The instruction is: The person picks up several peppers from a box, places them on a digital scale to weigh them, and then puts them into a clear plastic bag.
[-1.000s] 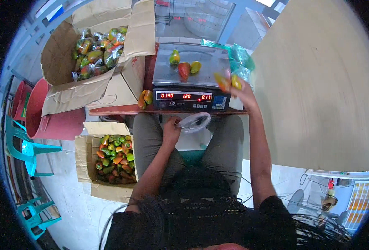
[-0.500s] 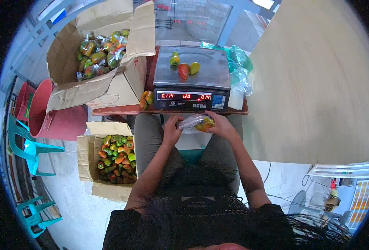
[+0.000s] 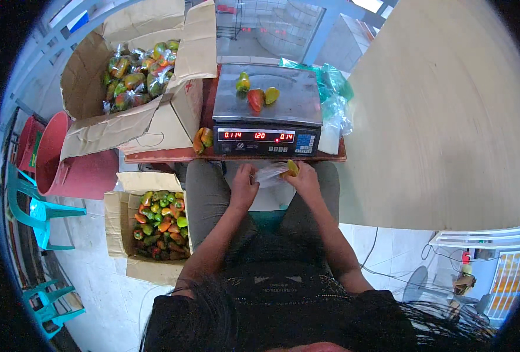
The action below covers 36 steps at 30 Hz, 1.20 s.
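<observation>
My left hand (image 3: 244,186) pinches the edge of a clear plastic bag (image 3: 268,175) above my lap. A yellow-green and orange pepper (image 3: 292,168) is in my right hand (image 3: 305,180), at the bag's right end; whether it sits inside the bag I cannot tell. Just beyond my hands stands a digital scale (image 3: 301,111) with a lit red display. On its metal plate lie a red pepper (image 3: 255,101), a yellow-green pepper (image 3: 271,95) and a green-yellow pepper (image 3: 243,82). Two orange and green peppers (image 3: 202,140) rest left of the scale.
At the far left, an open carton (image 3: 172,120) holds bagged peppers. A lower carton (image 3: 117,226) of loose peppers stands by my left leg. Green and clear plastic bags (image 3: 335,88) lie right of the scale, beside a large wooden board (image 3: 436,117). Red tubs (image 3: 90,176) and turquoise chairs (image 3: 48,217) stand left.
My right hand has shifted slightly left and down with the pepper, which now shows more upright above the fingers. The bag stays between my hands. The whole view has shifted a little.
</observation>
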### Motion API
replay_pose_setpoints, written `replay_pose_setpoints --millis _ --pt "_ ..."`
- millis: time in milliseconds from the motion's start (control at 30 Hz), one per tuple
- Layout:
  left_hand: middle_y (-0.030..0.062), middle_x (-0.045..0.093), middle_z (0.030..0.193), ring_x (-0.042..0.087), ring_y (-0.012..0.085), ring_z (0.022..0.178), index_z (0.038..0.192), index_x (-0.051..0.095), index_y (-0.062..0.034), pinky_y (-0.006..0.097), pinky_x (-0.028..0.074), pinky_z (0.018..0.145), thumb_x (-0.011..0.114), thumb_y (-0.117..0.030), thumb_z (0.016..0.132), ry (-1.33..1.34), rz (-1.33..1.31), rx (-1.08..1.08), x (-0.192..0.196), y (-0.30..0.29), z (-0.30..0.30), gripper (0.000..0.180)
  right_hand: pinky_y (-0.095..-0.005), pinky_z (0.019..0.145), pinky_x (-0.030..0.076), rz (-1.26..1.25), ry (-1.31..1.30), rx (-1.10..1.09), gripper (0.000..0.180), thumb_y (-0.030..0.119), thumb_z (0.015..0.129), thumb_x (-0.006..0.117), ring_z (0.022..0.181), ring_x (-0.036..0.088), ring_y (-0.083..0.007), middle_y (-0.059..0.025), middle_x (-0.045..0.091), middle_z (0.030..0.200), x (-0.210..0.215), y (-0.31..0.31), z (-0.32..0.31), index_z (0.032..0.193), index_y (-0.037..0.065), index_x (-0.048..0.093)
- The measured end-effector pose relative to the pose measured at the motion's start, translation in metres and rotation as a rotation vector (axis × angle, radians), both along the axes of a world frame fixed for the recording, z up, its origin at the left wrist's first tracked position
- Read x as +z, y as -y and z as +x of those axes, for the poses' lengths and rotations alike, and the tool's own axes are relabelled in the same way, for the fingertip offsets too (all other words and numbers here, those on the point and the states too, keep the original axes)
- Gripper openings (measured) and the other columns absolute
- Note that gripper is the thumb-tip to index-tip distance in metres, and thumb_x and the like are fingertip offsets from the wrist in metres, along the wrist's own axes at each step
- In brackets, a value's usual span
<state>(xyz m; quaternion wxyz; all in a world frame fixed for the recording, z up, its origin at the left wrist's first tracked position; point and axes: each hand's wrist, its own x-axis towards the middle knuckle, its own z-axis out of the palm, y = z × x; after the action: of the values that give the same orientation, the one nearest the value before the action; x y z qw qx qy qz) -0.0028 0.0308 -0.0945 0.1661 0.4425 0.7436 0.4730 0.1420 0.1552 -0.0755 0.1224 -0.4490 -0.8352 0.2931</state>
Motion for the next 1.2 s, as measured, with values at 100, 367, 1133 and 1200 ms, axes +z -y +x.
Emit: replay_pose_setpoints --millis 100,367,1133,1200 --pt "0.0119 0.051 0.086 0.054 0.0275 0.076 0.09 0.051 -0.0023 0.033 0.044 0.065 0.06 0.005 0.063 0.106 0.028 -0.143 -0.001 0.0 0.007 0.029 -0.0442 0.068 0.045 0.102 -0.035 -0.022 0.045 0.037 0.062 0.07 0.077 0.056 -0.0386 -0.0224 0.057 0.075 -0.017 0.0 0.002 0.077 -0.002 0.054" --pt "0.0104 0.052 0.08 0.054 0.0219 0.069 0.089 0.056 0.0022 0.029 0.042 0.061 0.055 0.003 0.073 0.237 0.207 -0.169 -0.009 -0.003 0.007 0.016 -0.0434 0.068 0.044 -0.05 -0.032 -0.02 0.041 0.029 0.065 0.07 0.079 0.056 -0.0381 -0.0229 0.058 0.079 -0.027 0.014 -0.005 0.084 -0.003 0.054" --pt "0.0116 0.061 0.082 0.058 0.0253 0.075 0.097 0.062 -0.0043 0.032 0.044 0.067 0.055 -0.02 0.079 0.223 0.05 -0.119 -0.044 -0.006 -0.008 0.025 -0.032 0.057 0.045 -0.579 -0.016 0.216 0.04 0.019 0.067 0.067 0.067 0.057 -0.0195 -0.012 0.057 0.075 -0.043 0.031 -0.03 0.097 -0.002 0.052" --pt "0.0133 0.061 0.084 0.058 0.0279 0.077 0.096 0.062 -0.0039 0.033 0.044 0.068 0.056 -0.019 0.078 0.292 -0.027 -0.144 -0.058 -0.008 -0.009 0.025 -0.0285 0.055 0.046 -0.972 -0.237 0.03 0.035 0.015 0.071 0.064 0.065 0.056 -0.0152 -0.0087 0.058 0.078 -0.062 0.028 -0.034 0.099 -0.002 0.052"
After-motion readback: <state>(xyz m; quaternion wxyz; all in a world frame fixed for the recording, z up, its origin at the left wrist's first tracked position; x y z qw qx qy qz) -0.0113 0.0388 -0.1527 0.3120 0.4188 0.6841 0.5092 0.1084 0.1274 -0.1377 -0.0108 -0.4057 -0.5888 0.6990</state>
